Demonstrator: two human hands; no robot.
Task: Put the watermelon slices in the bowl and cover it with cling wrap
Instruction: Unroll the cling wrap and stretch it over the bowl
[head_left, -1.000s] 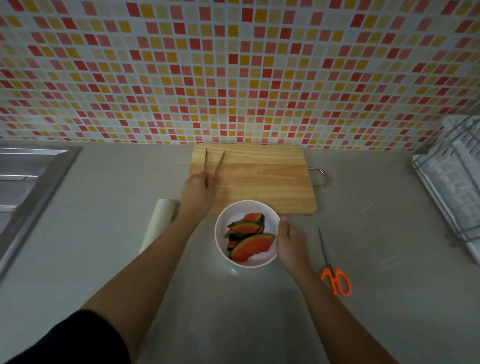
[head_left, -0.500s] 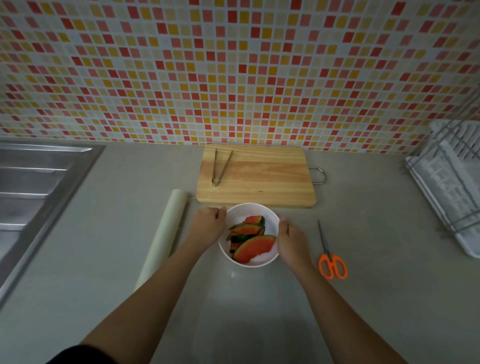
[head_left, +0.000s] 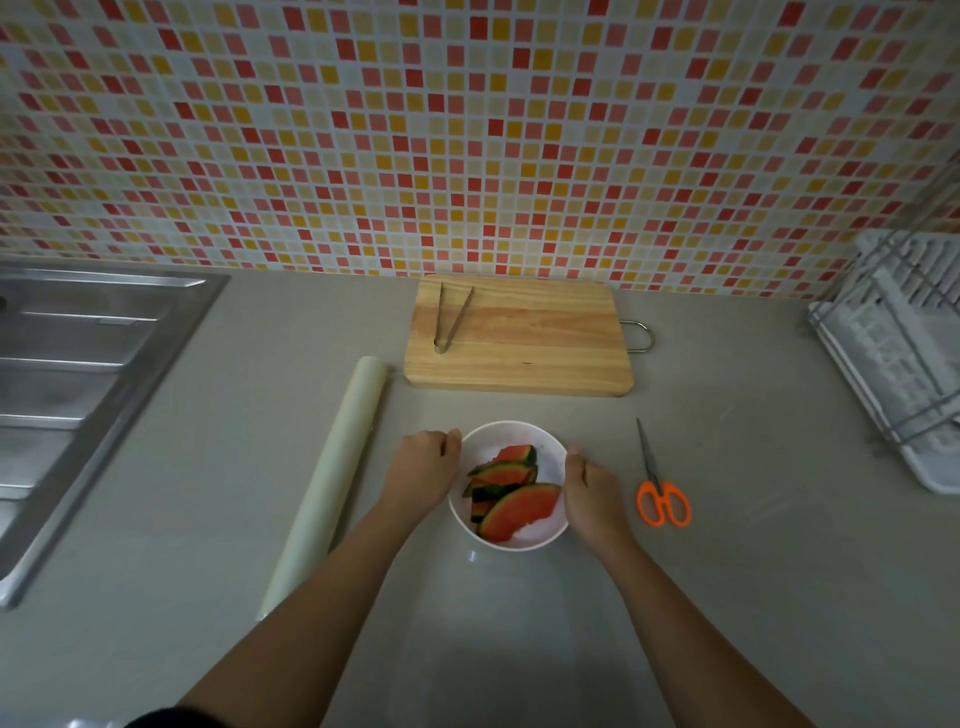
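Watermelon slices (head_left: 506, 493) sit in the white bowl (head_left: 545, 535) on the surface (head_left: 727, 597), between my hands. My left hand (head_left: 423, 467) and right hand (head_left: 589, 493) grip its sides, fingers curled.

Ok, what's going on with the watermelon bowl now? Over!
Left hand and right hand cup the bowl. Watermelon slices inside. Cling wrap roll untouched. Nothing in the way.
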